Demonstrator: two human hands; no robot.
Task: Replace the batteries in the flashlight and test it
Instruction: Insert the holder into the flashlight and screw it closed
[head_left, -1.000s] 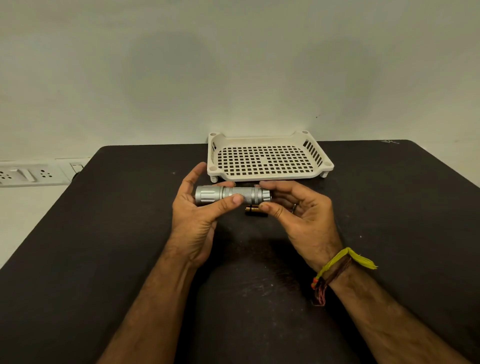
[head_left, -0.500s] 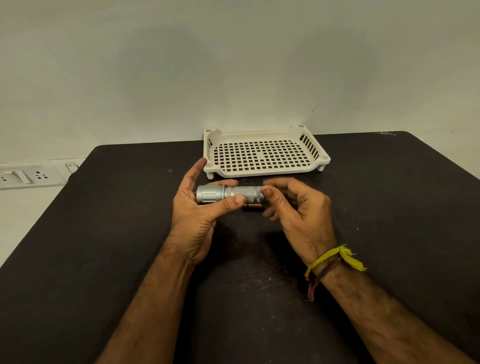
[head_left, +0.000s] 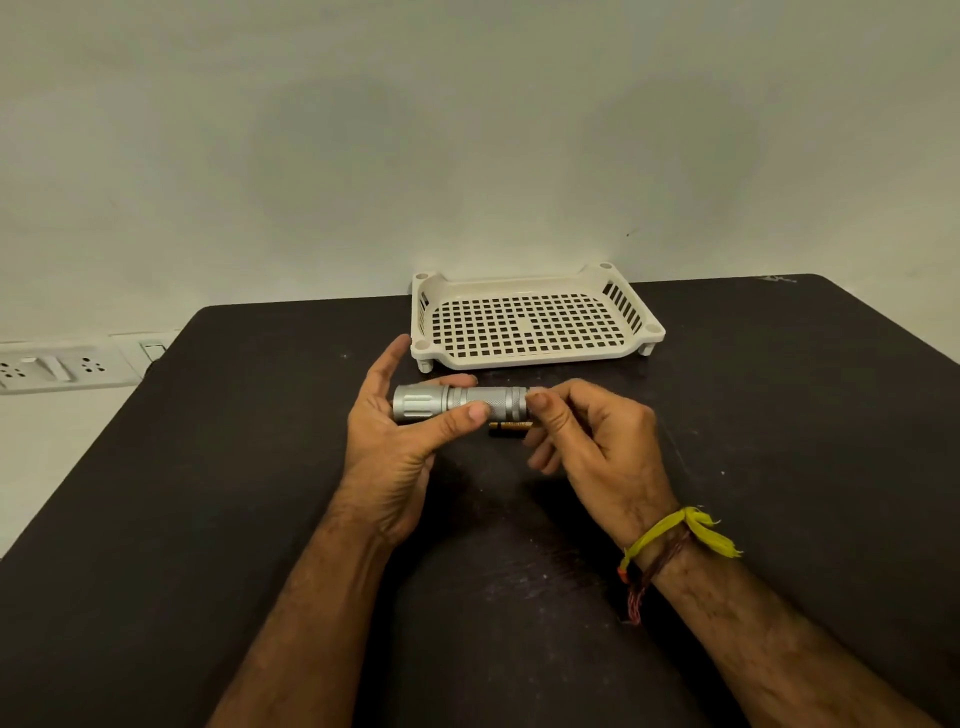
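A silver flashlight (head_left: 457, 402) lies level above the black table (head_left: 208, 493), its wide head pointing left. My left hand (head_left: 395, 441) grips the head and barrel, thumb across the front. My right hand (head_left: 587, 441) has its thumb and fingers closed around the tail end of the flashlight, hiding the tail cap. A small gold and black battery (head_left: 506, 429) lies on the table just below the flashlight, partly covered by my right fingers.
A cream perforated plastic tray (head_left: 530, 358) stands at the back of the table against the wall, with nothing in it. A white socket strip (head_left: 62, 366) is on the wall to the left, beyond the table's edge.
My right hand has closed in from an open palm onto the flashlight's tail end. The flashlight stays level in my left hand. The view has tilted slightly.
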